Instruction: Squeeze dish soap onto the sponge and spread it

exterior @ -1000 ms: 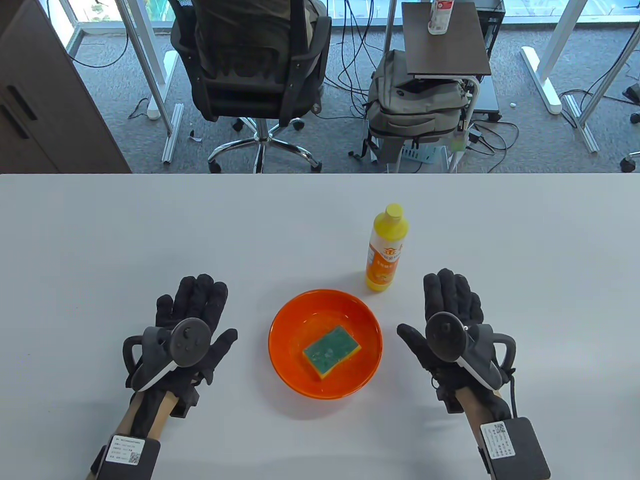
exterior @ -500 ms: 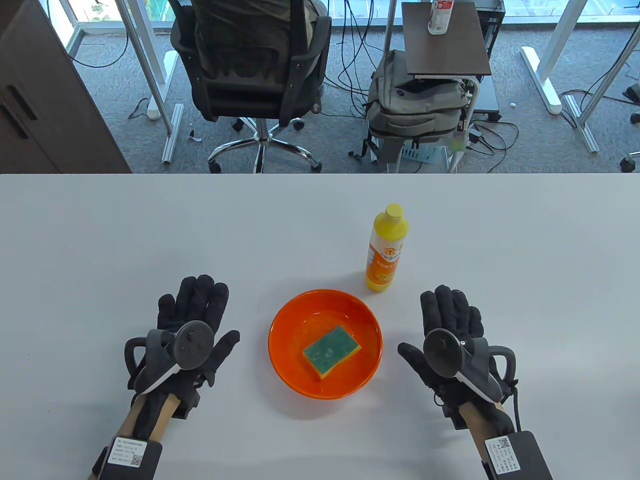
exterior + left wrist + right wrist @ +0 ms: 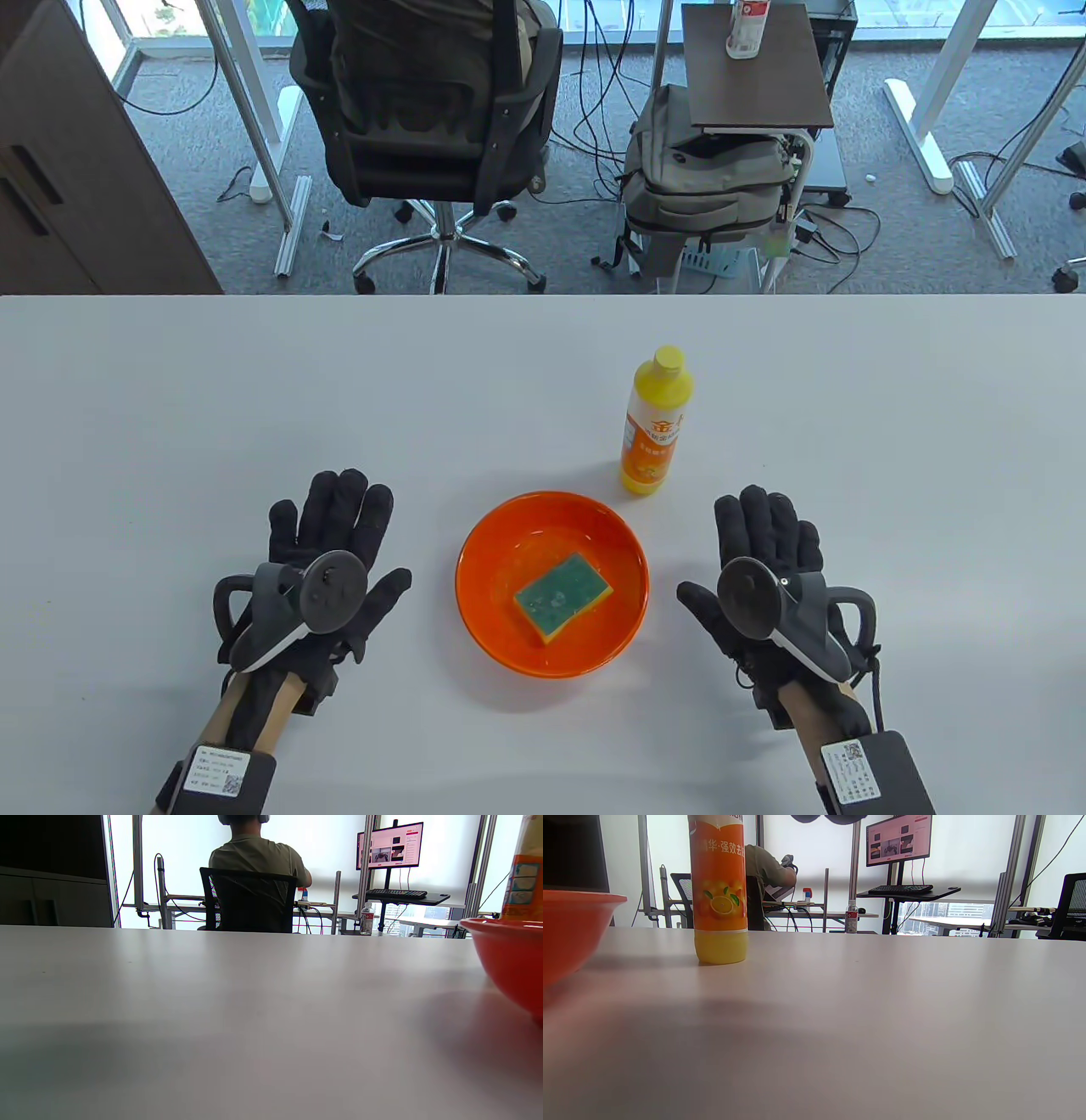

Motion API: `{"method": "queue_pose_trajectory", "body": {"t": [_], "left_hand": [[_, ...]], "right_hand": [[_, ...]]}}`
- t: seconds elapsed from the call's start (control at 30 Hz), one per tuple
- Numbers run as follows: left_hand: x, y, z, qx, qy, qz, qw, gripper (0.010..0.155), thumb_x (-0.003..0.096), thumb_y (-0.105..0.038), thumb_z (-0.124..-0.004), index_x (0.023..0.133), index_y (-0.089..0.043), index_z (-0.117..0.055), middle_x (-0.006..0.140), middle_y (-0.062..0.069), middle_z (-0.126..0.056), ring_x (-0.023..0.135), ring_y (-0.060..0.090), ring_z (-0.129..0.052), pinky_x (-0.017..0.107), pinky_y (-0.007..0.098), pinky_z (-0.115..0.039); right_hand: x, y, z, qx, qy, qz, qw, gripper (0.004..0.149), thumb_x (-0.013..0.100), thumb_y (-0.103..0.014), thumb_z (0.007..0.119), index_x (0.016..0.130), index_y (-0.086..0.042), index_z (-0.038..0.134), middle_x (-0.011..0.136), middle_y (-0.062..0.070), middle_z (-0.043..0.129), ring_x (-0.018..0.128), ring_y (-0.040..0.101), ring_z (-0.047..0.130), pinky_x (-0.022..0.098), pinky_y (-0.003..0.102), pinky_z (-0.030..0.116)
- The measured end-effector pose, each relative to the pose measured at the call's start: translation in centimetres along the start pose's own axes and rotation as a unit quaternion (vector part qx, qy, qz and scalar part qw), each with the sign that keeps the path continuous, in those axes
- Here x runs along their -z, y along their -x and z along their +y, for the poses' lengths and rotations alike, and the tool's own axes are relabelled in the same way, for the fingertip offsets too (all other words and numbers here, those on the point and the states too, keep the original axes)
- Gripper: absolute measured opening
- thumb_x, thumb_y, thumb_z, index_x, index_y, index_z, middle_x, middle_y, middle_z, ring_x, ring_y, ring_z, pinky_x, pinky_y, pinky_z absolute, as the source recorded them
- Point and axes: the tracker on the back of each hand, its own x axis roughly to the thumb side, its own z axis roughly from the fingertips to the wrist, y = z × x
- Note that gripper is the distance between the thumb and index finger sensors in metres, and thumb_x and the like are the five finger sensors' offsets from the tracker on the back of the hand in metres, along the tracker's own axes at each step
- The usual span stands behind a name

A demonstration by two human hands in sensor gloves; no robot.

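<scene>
Table view: left hand [image 3: 327,573] and right hand [image 3: 764,564] lie flat on the table [image 3: 170,407], fingers spread, gripping nothing, one on each side of the orange bowl [image 3: 488,624]. Sponge [image 3: 562,595] sits in the bowl, green side up. Dish soap bottle [image 3: 654,422] stands upright just behind the bowl, cap on, nearer the right hand.

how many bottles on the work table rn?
1. The dish soap bottle stands upright on the table, just beyond the orange bowl and ahead of the right hand. A second bottle sits on a side stand off the table. None look hidden.
</scene>
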Motion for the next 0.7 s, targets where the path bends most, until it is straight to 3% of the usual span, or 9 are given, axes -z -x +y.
{"method": "queue_pose_trajectory", "body": {"t": [0.7], "left_hand": [[-0.13,-0.19,0.11,0.002,-0.002,-0.003,1.000,0.083,0.0363,-0.071,-0.060,0.109,-0.045,-0.029,0.123,-0.011,-0.022,0.122,0.019,-0.024,0.087,0.061,-0.025]], "right_hand": [[0.10,0.24,0.08,-0.002,-0.007,0.008,1.000,0.095,0.031,-0.074,0.062,0.107,-0.034,0.023,0.118,0.003,0.023,0.111,0.034,0.031,0.080,0.054,0.034]]}}
